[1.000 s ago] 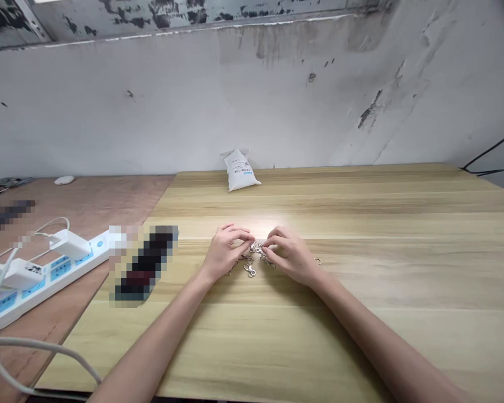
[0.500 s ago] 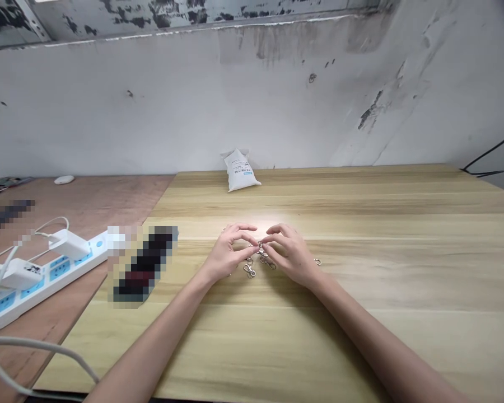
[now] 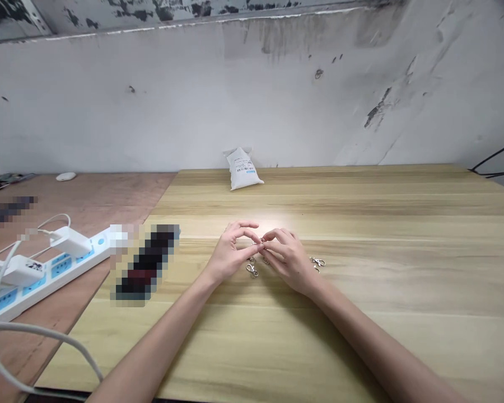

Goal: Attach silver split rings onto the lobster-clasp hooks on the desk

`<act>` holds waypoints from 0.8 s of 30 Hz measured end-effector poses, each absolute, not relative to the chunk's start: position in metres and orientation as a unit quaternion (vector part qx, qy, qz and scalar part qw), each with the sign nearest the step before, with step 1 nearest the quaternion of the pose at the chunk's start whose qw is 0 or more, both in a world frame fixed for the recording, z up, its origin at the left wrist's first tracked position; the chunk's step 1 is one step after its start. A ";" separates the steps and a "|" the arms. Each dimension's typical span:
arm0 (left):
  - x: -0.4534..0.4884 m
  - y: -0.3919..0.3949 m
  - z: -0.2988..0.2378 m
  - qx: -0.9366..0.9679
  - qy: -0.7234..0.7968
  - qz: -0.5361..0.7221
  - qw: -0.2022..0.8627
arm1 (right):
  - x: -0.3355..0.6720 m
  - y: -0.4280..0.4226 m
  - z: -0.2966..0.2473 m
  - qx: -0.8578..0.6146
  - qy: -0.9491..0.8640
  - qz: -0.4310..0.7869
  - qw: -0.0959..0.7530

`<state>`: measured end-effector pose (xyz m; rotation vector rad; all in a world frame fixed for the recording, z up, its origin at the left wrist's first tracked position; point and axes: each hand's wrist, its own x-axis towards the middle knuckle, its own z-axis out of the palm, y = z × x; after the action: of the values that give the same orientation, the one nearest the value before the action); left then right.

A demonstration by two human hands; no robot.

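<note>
My left hand (image 3: 230, 253) is closed in a pinch, thumb against index finger, with its other fingers curved above. Fingertip to fingertip with it, my right hand (image 3: 290, 261) pinches too. Between the two sets of fingertips is a small silver lobster clasp (image 3: 262, 240), mostly covered by the fingers. Just below the left fingers a loose silver lobster clasp (image 3: 252, 271) lies on the wooden tabletop. More metal pieces lie partly hidden beneath the hands. Beyond the right wrist, another lobster clasp (image 3: 318, 261) rests on the table.
A white labelled packet (image 3: 243, 170) lies at the table's back edge by the wall. To the left are a blurred dark flat object (image 3: 145, 268) and a white power strip (image 3: 61, 268) with plugged chargers. A pale cable (image 3: 46, 331) loops near the left forearm.
The fingertips of both hands have come closer together around the small clasp. More of the clasp beyond my right hand now shows. The whole view has shifted slightly.
</note>
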<state>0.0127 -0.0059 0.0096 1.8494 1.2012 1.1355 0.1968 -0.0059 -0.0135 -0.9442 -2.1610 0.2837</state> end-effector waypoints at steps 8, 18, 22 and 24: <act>0.000 0.000 0.011 0.717 0.457 0.359 0.385 | 0.204 -0.003 -0.011 -0.356 -0.875 0.068 0.321; -0.001 -0.001 0.018 0.726 0.453 0.324 0.404 | 0.207 -0.003 -0.009 -0.343 -0.893 0.042 0.289; -0.003 -0.002 0.016 0.733 0.445 0.330 0.394 | 0.207 -0.003 -0.008 -0.343 -0.894 0.060 0.283; -0.005 -0.001 0.017 0.738 0.441 0.342 0.380 | 0.208 -0.004 -0.005 -0.343 -0.891 0.078 0.287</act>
<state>-0.0050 -0.0014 0.0167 1.8834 1.1249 0.8727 0.2075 -0.0037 -0.0047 -0.9167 -2.3815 0.2073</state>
